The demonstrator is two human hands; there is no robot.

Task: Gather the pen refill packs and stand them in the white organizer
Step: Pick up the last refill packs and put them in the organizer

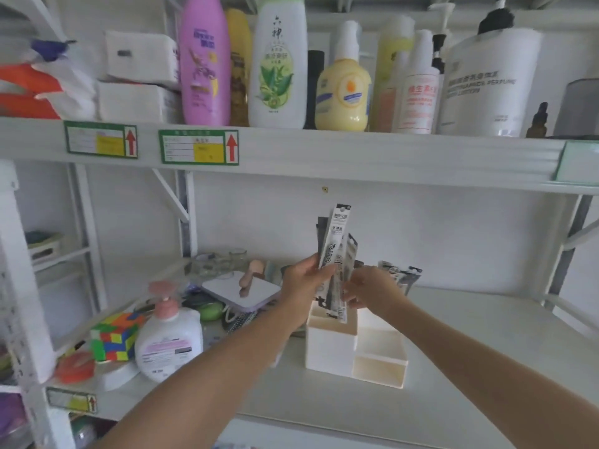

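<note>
A white stepped organizer (330, 346) stands on the lower shelf, centre. Over its tall rear compartment, a bunch of long black-and-white pen refill packs (338, 241) is held upright, their lower ends dipping into that compartment. My left hand (304, 280) grips the bunch from the left side. From the right, my right hand (372, 290) holds the same packs, fingers on their lower half. More refill packs (400, 275) show behind my right hand, partly hidden by it.
Left of the organizer lie a square mirror (241, 291), a pump soap bottle (168, 338), a colourful cube (113, 335) and small clutter. The upper shelf board (324, 153) carries lotion and shampoo bottles. White shelf surface (486, 367) stretches to the right.
</note>
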